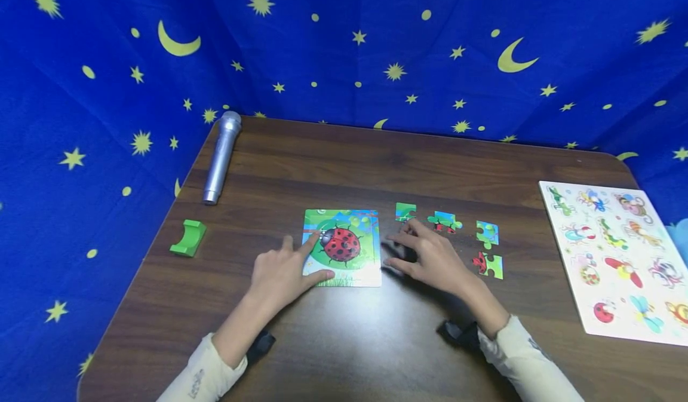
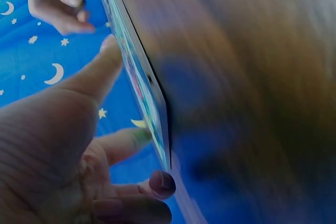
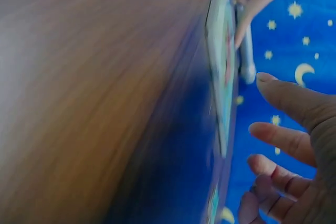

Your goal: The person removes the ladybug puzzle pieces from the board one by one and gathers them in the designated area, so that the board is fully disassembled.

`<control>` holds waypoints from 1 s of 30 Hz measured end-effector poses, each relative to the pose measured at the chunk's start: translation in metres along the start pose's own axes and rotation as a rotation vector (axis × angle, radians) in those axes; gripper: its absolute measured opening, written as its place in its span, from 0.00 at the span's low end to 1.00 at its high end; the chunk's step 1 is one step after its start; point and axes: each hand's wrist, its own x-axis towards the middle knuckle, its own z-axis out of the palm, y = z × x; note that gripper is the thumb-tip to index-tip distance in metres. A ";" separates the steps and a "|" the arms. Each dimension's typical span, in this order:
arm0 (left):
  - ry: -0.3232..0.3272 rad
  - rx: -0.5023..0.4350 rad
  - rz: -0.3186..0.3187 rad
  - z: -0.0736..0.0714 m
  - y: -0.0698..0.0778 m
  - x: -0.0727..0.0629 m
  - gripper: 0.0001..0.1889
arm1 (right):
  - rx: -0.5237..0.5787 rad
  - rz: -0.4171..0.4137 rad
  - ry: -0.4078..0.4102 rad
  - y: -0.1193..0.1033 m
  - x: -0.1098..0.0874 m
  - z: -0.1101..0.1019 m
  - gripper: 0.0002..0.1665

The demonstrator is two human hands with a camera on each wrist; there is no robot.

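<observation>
A square ladybug puzzle board (image 1: 362, 270) lies on the table in the head view. My left hand (image 1: 278, 275) is at its left side, thumb and index finger extended over its face. In the left wrist view, the thumb (image 2: 100, 72) and a fingertip lie along the board's picture side, other fingers by its edge. My right hand (image 1: 432, 258) hovers just right of the board, fingers loosely bent, nothing between them. Several loose jigsaw pieces lie around it: a green corner piece (image 1: 405, 211) near its fingertips, a blue-and-red piece (image 1: 445, 220) above, and two pieces (image 1: 488, 233) farther right.
A silver toy microphone (image 1: 219, 163) lies at the table's back left, with a green arched block (image 1: 189, 238) in front of it. On the right is a white insect picture board (image 1: 588, 294). A blue star-patterned cloth (image 1: 344, 49) hangs behind the wooden table (image 1: 355, 348).
</observation>
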 end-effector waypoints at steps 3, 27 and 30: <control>0.014 0.023 -0.001 0.001 0.002 -0.001 0.48 | 0.011 -0.001 -0.052 -0.011 0.017 0.010 0.29; 0.046 0.053 0.003 0.002 0.003 -0.003 0.48 | -0.003 0.033 -0.238 -0.038 0.065 0.039 0.43; 0.052 0.053 0.004 0.003 0.002 -0.003 0.48 | 0.009 0.031 -0.237 -0.038 0.066 0.039 0.42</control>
